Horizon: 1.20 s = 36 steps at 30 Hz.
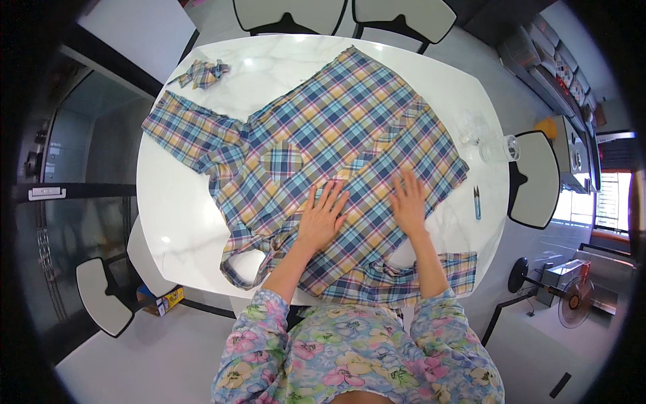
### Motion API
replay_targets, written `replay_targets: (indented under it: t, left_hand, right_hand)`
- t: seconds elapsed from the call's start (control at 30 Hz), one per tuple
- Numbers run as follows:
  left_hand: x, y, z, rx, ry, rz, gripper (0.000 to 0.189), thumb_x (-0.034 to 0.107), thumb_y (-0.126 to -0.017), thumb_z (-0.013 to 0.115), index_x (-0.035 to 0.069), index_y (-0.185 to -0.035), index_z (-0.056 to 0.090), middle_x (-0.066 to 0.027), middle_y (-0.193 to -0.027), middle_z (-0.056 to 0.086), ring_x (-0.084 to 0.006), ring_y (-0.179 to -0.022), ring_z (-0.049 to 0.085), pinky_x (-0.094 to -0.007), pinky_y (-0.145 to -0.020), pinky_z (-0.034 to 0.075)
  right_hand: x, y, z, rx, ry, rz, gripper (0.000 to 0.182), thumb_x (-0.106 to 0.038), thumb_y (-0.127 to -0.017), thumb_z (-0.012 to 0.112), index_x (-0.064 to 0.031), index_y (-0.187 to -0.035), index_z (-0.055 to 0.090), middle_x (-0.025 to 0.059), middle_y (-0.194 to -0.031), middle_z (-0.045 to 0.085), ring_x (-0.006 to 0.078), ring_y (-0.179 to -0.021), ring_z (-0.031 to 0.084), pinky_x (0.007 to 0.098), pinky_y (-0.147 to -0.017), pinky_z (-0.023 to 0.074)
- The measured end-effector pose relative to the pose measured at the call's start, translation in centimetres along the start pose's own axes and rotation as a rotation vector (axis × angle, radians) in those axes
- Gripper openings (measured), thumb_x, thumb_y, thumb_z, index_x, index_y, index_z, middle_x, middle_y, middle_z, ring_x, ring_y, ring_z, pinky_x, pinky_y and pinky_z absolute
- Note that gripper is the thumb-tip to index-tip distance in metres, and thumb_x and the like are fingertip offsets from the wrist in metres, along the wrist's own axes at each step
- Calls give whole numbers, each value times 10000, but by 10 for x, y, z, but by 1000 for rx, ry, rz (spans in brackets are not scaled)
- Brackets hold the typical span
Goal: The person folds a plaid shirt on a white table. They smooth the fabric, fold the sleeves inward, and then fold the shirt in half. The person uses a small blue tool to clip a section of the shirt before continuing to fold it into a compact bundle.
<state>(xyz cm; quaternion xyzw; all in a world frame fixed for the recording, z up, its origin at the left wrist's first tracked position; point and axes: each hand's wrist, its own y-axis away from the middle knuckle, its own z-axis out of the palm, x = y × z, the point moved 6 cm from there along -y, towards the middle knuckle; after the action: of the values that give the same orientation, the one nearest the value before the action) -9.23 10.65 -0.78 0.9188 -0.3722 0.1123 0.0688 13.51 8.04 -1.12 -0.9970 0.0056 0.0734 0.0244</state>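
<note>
A plaid shirt (pixel 323 136) in blue, yellow and maroon lies spread across the table before me. My left hand (pixel 322 214) rests flat on the shirt beside its button placket (pixel 376 149), fingers apart. Over the other front panel, my right hand (pixel 409 202) is spread palm down, slightly blurred, holding nothing. A round patch pocket (pixel 282 160) sits on the left part of the shirt. One sleeve (pixel 194 131) stretches to the upper left; the other sleeve (pixel 459 270) lies near the table's front edge, partly behind my right forearm. The collar (pixel 247 270) forms a loop near my left forearm.
Thread snips (pixel 477 203) with a blue handle lie on the white marble-patterned table (pixel 176 212), right of the shirt. A clear glass jar (pixel 499 148) stands near the right edge. Plaid fabric scraps (pixel 203 73) lie at the upper left. Chairs (pixel 535 179) surround the table.
</note>
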Motion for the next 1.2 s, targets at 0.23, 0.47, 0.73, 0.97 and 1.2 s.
replay_targets:
  t: [0.23, 0.47, 0.73, 0.97, 1.2]
  left_hand:
    - [9, 15, -5, 71, -49, -86, 570, 388, -1000, 435, 131, -1494, 310, -91, -1580, 216, -286, -1464, 169, -521, -1178, 120]
    - [0, 46, -1, 114, 18, -239, 603, 304, -961, 528, 105, -1485, 307, -100, -1578, 213, -290, -1465, 165, -521, -1177, 109]
    - [-30, 37, -21, 530, 15, -622, 374, 184, -839, 710, 79, -1178, 593, -106, -1086, 568, -301, -1056, 506, -456, -934, 321]
    - [-9, 32, -29, 517, -156, -392, 309, 95, -787, 681, 97, -1088, 611, -63, -997, 555, -250, -1009, 518, -457, -948, 336]
    - [8, 37, -17, 518, -248, -266, 377, 40, -790, 600, 95, -1162, 578, -62, -1044, 556, -228, -1019, 538, -434, -984, 341]
  right_hand:
    - [33, 17, -22, 54, 72, 64, 507, -321, -992, 466, -82, -1436, 408, 143, -1535, 298, 328, -1429, 238, 506, -1157, 181]
    - [75, 40, -1, 126, 12, 40, 480, -358, -1027, 384, -126, -1447, 412, 99, -1543, 307, 307, -1428, 257, 524, -1149, 196]
    - [74, 36, 0, 219, -42, 12, 463, -319, -1001, 443, -107, -1412, 455, 111, -1510, 365, 312, -1410, 295, 525, -1148, 203]
    - [74, 38, -2, 239, -37, 2, 456, -305, -990, 469, -97, -1396, 472, 113, -1498, 382, 313, -1401, 311, 515, -1150, 205]
    - [72, 38, -4, 231, -7, -7, 447, -313, -1005, 439, -91, -1391, 476, 114, -1495, 388, 317, -1401, 311, 508, -1151, 209]
